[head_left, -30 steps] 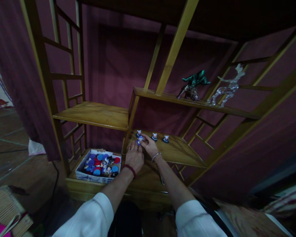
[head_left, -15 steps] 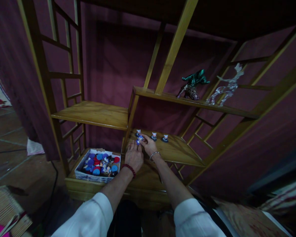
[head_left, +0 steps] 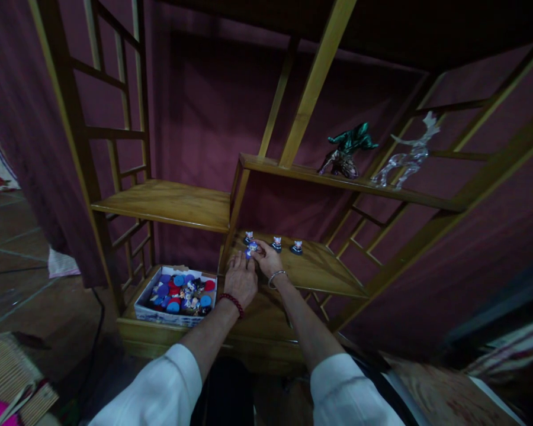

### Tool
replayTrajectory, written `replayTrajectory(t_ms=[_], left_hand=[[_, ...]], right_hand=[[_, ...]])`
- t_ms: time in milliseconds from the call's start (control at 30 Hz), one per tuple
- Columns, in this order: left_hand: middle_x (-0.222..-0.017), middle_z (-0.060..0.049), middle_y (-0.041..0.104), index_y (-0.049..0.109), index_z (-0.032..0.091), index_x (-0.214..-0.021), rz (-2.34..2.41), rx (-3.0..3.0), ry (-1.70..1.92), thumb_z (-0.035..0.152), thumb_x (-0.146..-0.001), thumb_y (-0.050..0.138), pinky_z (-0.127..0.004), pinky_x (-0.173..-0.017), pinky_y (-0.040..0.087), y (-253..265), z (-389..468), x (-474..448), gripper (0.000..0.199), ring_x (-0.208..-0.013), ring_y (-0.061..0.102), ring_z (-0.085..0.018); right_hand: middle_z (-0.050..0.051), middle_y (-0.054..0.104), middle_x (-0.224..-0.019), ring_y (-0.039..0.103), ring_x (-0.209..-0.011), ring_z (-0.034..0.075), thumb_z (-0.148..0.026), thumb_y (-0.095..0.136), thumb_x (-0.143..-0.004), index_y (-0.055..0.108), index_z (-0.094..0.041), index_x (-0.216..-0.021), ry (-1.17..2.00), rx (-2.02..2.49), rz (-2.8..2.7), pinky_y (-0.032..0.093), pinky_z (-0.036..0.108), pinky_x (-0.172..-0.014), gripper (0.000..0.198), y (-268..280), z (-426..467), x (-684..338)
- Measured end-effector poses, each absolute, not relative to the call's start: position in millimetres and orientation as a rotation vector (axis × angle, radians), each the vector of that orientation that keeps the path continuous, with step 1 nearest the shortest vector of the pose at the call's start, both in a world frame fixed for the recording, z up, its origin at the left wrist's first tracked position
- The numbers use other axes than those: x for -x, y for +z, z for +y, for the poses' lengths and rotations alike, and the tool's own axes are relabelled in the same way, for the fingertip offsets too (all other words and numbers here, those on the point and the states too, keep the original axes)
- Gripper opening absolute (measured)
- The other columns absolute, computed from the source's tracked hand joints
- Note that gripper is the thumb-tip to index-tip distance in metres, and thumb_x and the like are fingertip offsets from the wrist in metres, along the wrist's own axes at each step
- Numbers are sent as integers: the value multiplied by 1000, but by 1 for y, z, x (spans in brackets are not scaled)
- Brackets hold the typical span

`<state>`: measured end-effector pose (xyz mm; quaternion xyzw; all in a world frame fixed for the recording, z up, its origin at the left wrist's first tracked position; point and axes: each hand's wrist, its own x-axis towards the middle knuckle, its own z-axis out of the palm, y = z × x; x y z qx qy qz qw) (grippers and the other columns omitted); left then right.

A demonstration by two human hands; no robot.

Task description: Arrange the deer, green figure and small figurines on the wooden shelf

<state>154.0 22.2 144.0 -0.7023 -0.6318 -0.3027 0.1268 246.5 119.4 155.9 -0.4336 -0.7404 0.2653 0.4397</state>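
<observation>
Both my hands meet over the lower right shelf [head_left: 311, 266], around a small purple-and-blue toy figurine [head_left: 251, 249]. From the right side, my right hand [head_left: 269, 260] pinches it between thumb and fingers. My left hand [head_left: 241, 281] is closed at its lower left, fingertips against its base; the left thumb is hidden. Just behind it stands a small dark-based figurine [head_left: 249, 238]. To the right of my hands are two similar ones, a figurine [head_left: 276, 244] and a figurine [head_left: 296, 247], both upright on the shelf.
An open box [head_left: 173, 318] of figurines and round red, blue and purple bases sits at lower left. A bare wooden shelf [head_left: 169, 204] is above it. On the upper right shelf [head_left: 293, 170] stand a green-and-bronze statuette [head_left: 349, 151] and a clear deer [head_left: 406, 157].
Almost nothing differs. Both hands stay at the same spot with the purple-and-blue figurine, which shifts very slightly; the view tilts a little.
</observation>
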Motion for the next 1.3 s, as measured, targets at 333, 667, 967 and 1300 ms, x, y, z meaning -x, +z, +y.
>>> replayTrajectory(t_ms=[333,667,967,1300], left_hand=[[-123,-18,46,44,7,-116,-1827,2042,-886,20,-80,35,-40,-97,26,144,21,-154,40,-119,35,-25],[-121,-19,48,43,2,-115,-1817,2038,-911,19,-78,35,-39,-100,22,143,23,-154,41,-118,36,-23],[-120,-18,49,43,2,-114,-1821,2017,-926,19,-77,36,-39,-99,25,139,26,-155,41,-118,37,-24],[-121,-19,48,43,2,-115,-1807,2022,-904,18,-78,35,-39,-97,27,140,24,-154,41,-118,37,-24]], right_hand=[[1,64,-92,59,-83,12,-14,56,-67,55,-22,-106,693,1070,-1818,47,25,-78,39,158,114,-247],[2,66,-92,60,-87,13,-5,43,-72,57,-19,-101,347,1429,-1850,45,23,-81,35,166,101,-253],[-1,67,-87,62,-79,11,-9,43,-71,60,-21,-95,279,1407,-1883,46,19,-76,32,164,101,-253],[-2,68,-87,62,-82,10,-9,42,-72,60,-21,-92,366,1354,-1864,46,20,-78,30,159,105,-254]])
